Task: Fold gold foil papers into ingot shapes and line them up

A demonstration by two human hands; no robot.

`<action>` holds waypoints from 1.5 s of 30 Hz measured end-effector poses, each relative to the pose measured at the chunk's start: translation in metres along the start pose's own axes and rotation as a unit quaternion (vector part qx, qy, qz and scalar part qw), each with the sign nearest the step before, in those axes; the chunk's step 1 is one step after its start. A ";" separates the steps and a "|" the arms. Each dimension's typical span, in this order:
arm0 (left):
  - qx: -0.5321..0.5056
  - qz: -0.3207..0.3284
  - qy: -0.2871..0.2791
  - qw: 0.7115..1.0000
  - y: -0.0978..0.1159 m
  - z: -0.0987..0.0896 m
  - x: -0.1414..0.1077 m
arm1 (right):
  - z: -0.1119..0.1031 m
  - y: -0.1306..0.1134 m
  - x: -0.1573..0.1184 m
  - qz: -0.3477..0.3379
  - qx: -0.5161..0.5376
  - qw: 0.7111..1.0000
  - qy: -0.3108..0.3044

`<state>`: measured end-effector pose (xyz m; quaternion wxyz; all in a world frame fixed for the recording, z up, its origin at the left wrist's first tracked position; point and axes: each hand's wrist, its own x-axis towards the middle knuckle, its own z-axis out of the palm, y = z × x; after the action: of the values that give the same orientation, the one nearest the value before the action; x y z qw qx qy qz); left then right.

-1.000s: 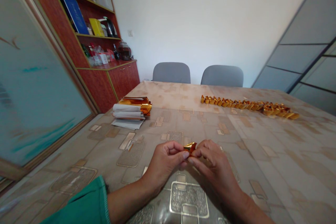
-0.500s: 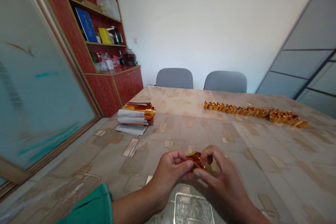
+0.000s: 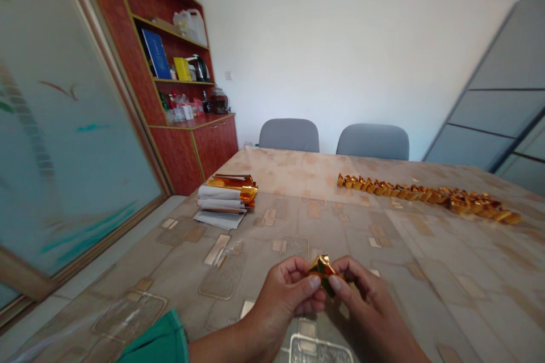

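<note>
A small folded piece of shiny gold foil paper [image 3: 322,267] is pinched between both hands above the patterned table [image 3: 264,249]. My left hand [image 3: 287,290] grips its left side with thumb and fingers. On its right side, the thumb and index finger of my right hand [image 3: 367,295] press against it. A stack of gold and white paper sheets [image 3: 225,195] lies at the left of the table. Toward the right, a long row of folded gold pieces [image 3: 404,191] stretches across the tabletop, bunching into a thicker group at its right end.
Two grey chairs [image 3: 289,134] stand behind the table's far edge. A red-brown cabinet [image 3: 213,144] with bottles, a kettle and boxes on its shelves is at the back left, beside a frosted glass door [image 3: 85,125].
The foil piece has turned and now shows a pointed top. My right fingers have closed in on it, nearer my left hand. The whole view has shifted slightly.
</note>
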<state>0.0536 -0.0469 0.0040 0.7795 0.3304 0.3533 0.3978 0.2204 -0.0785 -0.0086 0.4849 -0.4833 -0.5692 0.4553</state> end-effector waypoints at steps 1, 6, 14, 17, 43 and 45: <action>-0.002 -0.001 0.001 1.000 0.000 0.000 0.000 | 0.000 -0.001 0.000 -0.007 -0.006 1.000 0.005; -0.010 0.003 0.006 1.000 -0.001 -0.001 0.000 | -0.002 -0.010 -0.001 -0.055 -0.040 0.996 0.050; 0.053 0.025 -0.008 0.998 -0.004 -0.002 0.005 | 0.001 -0.013 0.004 -0.036 -0.087 0.995 0.043; 0.062 0.024 -0.008 0.998 -0.004 -0.002 0.005 | 0.004 -0.012 0.004 -0.023 -0.083 0.995 0.047; 0.067 0.026 0.002 0.997 -0.007 -0.005 0.008 | -0.003 0.004 0.003 0.017 0.077 0.997 0.010; 0.063 0.035 -0.003 0.997 -0.007 -0.005 0.009 | -0.003 0.002 0.003 0.008 0.061 0.998 0.004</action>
<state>0.0561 -0.0418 -0.0069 0.7440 0.3919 0.3637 0.4007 0.2229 -0.0753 -0.0095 0.5120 -0.4592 -0.5348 0.4909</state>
